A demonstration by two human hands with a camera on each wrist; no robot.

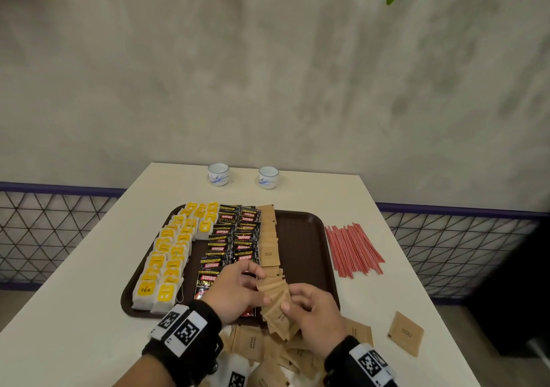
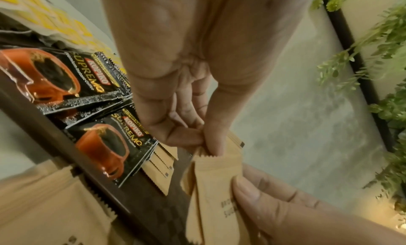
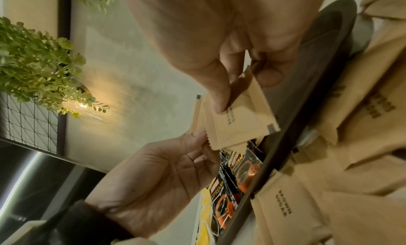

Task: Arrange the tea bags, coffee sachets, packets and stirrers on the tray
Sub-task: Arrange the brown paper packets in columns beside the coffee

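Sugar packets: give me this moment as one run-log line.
left hand: pinches packets | right hand: pinches same stack | tray: tea, coffee, some sugar laid | stirrers: on table, off tray

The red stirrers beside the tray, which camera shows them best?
The head view. It alone shows the red stirrers, lying in a loose bundle on the white table to the right of the brown tray, apart from it. Neither wrist view shows them; those show the hands, brown sugar packets and coffee sachets.
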